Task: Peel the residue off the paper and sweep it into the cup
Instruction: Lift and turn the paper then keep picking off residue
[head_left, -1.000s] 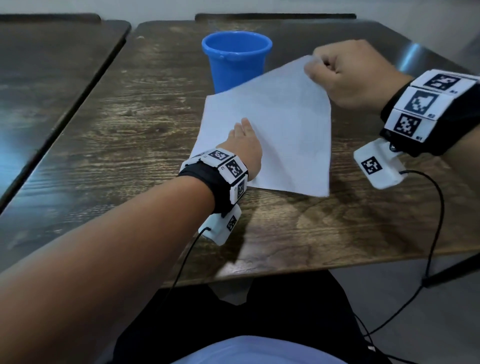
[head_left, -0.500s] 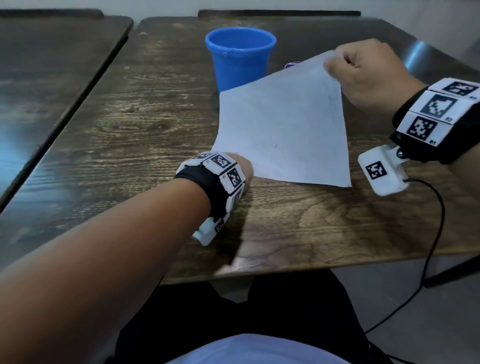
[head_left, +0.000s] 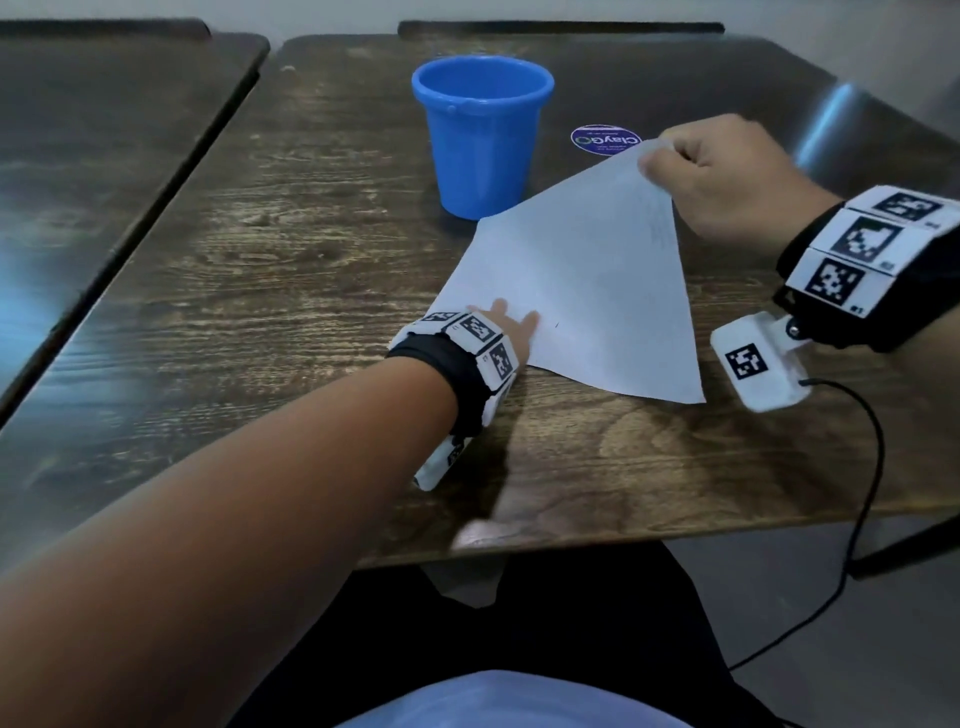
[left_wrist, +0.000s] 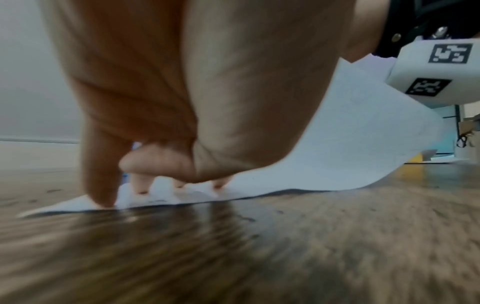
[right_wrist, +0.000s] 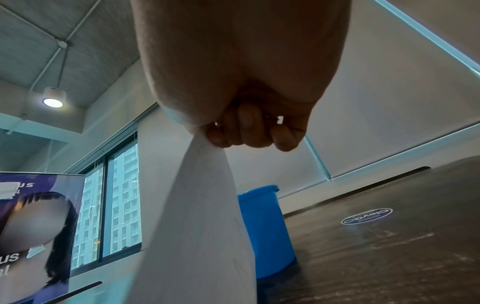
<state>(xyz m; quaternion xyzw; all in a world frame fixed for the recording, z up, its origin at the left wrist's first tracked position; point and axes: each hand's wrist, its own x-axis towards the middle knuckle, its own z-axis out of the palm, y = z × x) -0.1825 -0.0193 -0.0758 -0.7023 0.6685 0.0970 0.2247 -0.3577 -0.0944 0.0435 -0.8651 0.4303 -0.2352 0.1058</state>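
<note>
A white sheet of paper (head_left: 587, 291) lies on the dark wooden table (head_left: 311, 249), just right of a blue plastic cup (head_left: 483, 140). My right hand (head_left: 670, 166) pinches the sheet's far corner and holds it lifted off the table. In the right wrist view the paper (right_wrist: 202, 226) hangs down from that pinch, in front of the cup (right_wrist: 265, 230). My left hand (head_left: 511, 325) presses the near left corner down with straight fingertips (left_wrist: 101, 197). A tiny dark speck (head_left: 557, 326) shows on the sheet; I see no other residue.
A round purple sticker (head_left: 605, 139) is stuck to the table beyond the lifted corner. A second table (head_left: 104, 130) stands to the left across a narrow gap. The table's near edge (head_left: 623, 535) runs above my lap, and a black cable (head_left: 878, 467) hangs off it.
My right hand has drawn the paper's far corner rightward and up, uncovering the purple sticker. My left hand has slid from the sheet's middle back to its near left corner.
</note>
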